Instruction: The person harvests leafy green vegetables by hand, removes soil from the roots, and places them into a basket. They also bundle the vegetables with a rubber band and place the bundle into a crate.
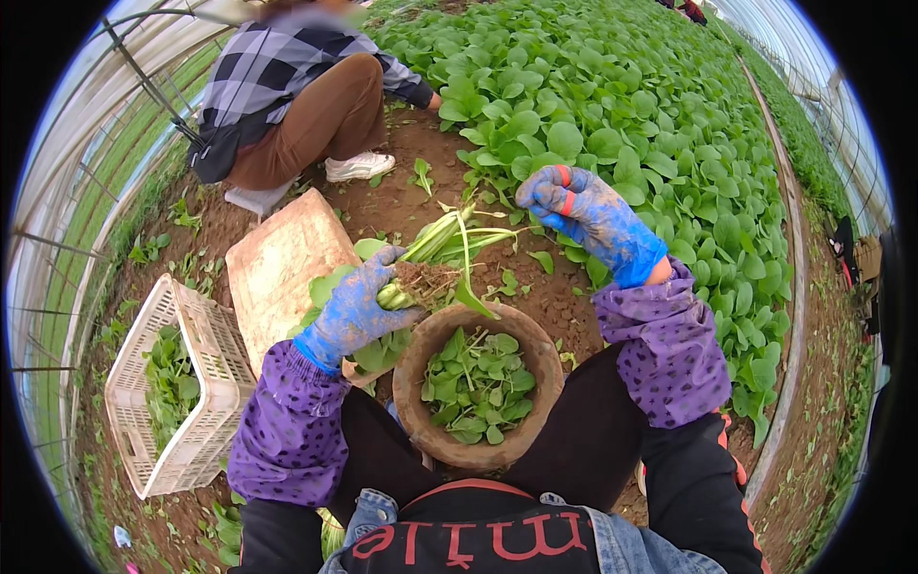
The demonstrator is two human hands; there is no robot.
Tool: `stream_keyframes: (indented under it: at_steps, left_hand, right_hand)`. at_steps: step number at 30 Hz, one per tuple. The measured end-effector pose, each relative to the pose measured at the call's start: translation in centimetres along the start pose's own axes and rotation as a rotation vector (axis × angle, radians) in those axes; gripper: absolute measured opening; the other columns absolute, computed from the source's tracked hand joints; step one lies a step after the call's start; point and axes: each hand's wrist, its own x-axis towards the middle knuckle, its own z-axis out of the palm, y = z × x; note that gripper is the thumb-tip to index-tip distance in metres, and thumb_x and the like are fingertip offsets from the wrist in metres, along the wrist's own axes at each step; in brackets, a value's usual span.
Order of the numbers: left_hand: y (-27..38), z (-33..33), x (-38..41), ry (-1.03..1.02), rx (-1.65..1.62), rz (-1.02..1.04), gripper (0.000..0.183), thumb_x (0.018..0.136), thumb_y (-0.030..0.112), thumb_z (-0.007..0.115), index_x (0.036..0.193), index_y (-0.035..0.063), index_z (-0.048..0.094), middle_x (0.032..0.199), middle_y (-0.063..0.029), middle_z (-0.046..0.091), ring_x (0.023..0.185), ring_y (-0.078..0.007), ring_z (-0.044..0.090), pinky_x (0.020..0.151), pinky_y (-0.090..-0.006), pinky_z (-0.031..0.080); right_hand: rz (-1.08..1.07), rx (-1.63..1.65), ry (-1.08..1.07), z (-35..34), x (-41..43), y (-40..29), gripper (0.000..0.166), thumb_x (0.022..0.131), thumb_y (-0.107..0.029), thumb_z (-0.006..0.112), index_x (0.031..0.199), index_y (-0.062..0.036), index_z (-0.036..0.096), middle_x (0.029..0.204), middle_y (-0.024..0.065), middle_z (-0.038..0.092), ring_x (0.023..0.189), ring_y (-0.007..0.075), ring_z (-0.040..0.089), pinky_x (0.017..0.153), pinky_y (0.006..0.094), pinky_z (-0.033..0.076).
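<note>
My left hand point(358, 305), in a soiled blue glove, grips a bunch of leafy greens point(394, 294) with soil-caked roots. Its leaves hang under the hand, to the left of a round brown tub point(409, 380) between my knees. Loose green leaves point(479, 387) lie inside the tub. Beyond its far rim, a small heap of pulled greens point(437, 240) rests with pale stems showing. My right hand point(574, 208), also gloved in blue with orange bands on the fingers, is raised at the edge of the growing plants. Its fingers are curled, and nothing shows in them.
A worn pale board-like slab point(287, 265) lies left of the heap. Beside it, a white plastic crate point(215, 351) contains greens. Another person point(287, 100) squats at the upper left, one hand at the dense bed of greens point(609, 107). Greenhouse framing point(143, 79) curves along the left.
</note>
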Motion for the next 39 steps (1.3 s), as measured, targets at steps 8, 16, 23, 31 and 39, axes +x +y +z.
stream_keyframes:
  at_steps: [8,16,23,31,39]
  left_hand:
    - [-0.4,-0.2,-0.5,-0.004,0.133,0.022,0.054,0.066,0.019,0.077,0.113,0.0033,0.055,0.121,-0.0147,0.049,0.108,-0.0302,0.052,0.092,-0.0357,0.042]
    - [-0.1,-0.1,0.1,0.004,0.046,-0.047,0.054,0.067,0.02,0.076,0.113,0.0026,0.055,0.127,-0.0164,0.046,0.111,-0.0324,0.051,0.092,-0.0359,0.043]
    - [1.1,0.0,0.4,0.015,0.321,-0.024,0.05,0.065,0.017,0.076,0.111,0.0111,0.057,0.12,-0.0127,0.05,0.1,-0.0331,0.055,0.086,-0.0377,0.046]
    - [-0.8,-1.2,-0.6,0.113,0.144,-0.139,0.054,0.067,0.013,0.076,0.114,0.0031,0.052,0.115,-0.0107,0.053,0.098,-0.0252,0.057,0.085,-0.0336,0.046]
    - [1.8,-0.6,0.9,-0.03,-0.796,-0.288,0.05,0.073,0.011,0.074,0.117,0.0026,0.052,0.105,-0.004,0.06,0.092,-0.0112,0.056,0.082,-0.0267,0.047]
  right_hand:
    - [-0.083,-0.788,0.19,3.9,1.8,0.9,0.032,0.079,-0.025,0.07,0.1,-0.0023,0.063,0.083,0.0071,0.064,0.074,0.0132,0.058,0.069,0.0281,0.047]
    - [-0.035,-0.352,0.156,1.5,2.5,1.9,0.017,0.087,-0.012,0.057,0.096,0.0003,0.063,0.086,0.0038,0.066,0.071,0.0092,0.057,0.061,0.0235,0.048]
    - [0.068,-0.561,0.193,6.0,3.4,4.3,0.027,0.082,-0.026,0.065,0.096,-0.0039,0.066,0.07,0.0047,0.063,0.058,0.0098,0.053,0.056,0.0265,0.045]
    - [0.357,-0.758,-0.209,3.3,0.3,-0.6,0.031,0.086,-0.019,0.059,0.114,-0.0074,0.061,0.077,0.0008,0.063,0.056,0.0048,0.049,0.049,0.0208,0.041]
    - [-0.069,-0.091,-0.013,2.4,2.2,5.6,0.05,0.089,-0.019,0.056,0.134,-0.0043,0.039,0.124,0.0046,0.054,0.104,0.0139,0.054,0.084,0.0234,0.044]
